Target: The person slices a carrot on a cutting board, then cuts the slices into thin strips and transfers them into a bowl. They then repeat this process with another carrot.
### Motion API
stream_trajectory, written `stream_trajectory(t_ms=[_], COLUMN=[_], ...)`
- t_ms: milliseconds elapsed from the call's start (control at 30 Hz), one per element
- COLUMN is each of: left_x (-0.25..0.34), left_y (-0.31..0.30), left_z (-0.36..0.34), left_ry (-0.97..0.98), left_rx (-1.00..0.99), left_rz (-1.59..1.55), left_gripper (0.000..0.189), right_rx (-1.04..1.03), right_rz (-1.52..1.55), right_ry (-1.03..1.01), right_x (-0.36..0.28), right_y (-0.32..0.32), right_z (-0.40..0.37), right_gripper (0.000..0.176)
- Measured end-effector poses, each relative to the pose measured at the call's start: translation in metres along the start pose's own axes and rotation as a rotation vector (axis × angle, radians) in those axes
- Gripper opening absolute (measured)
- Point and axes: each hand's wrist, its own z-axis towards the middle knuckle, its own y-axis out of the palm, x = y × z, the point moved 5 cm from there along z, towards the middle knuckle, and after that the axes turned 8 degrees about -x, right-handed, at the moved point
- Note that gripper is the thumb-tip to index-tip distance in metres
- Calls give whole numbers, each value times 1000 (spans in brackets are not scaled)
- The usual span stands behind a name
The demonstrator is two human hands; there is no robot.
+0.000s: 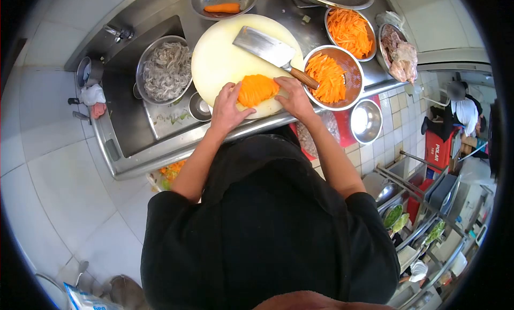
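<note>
Fanned carrot slices (pixel 257 90) lie on the round pale cutting board (pixel 211 47). My left hand (pixel 227 107) holds the left end of the slices, with thumb and fingers against them. My right hand (pixel 294 98) cups their right end, its thumb and fingertips at the edge. Beyond the slices rests a cleaver (pixel 265 46), its blade on the board. The cleaver's wooden handle points right, over the rim of a perforated metal bowl (pixel 357 77). Carrot strips (pixel 325 78) lie in that bowl.
Left of the board, a pot (pixel 140 80) of greyish strips stands in the sink. At the back, a steel bowl (pixel 251 2) holds a carrot (pixel 223 8). Further right are a second bowl of carrot strips (pixel 350 34) and raw meat (pixel 401 58). A person (pixel 465 109) sits far right.
</note>
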Motion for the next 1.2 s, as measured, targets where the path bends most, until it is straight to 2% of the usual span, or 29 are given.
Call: stream_trajectory(t_ms=[200, 300, 400, 500, 633, 833, 867, 1200], left_x=[-1, 20, 39, 28, 19, 25, 26, 22], left_y=[4, -4, 13, 44, 51, 45, 43, 46], left_z=[13, 24, 54, 72, 68, 64, 63, 59], left_ry=[-10, 127, 326, 299, 245, 227, 229, 199], left_rx=[-66, -32, -139, -322, -306, -357, -366, -361], left_rz=[133, 231, 257, 362, 399, 427, 429, 442], left_gripper=[96, 98, 97, 92, 88, 91, 92, 84], right_rx=[38, 59, 61, 85, 158, 117, 130, 155], right_rz=[12, 17, 11, -5, -47, -52, -76, -59], right_ry=[-12, -26, -20, -18, -52, -131, -154, -97], right_x=[-2, -2, -1, 3, 0, -10, -10, -10], right_y=[0, -3, -5, -1, 6, 0, 0, 6], right_z=[-2, -1, 0, 1, -8, -13, -12, -10], right_gripper=[58, 56, 52, 47, 42, 39, 34, 23])
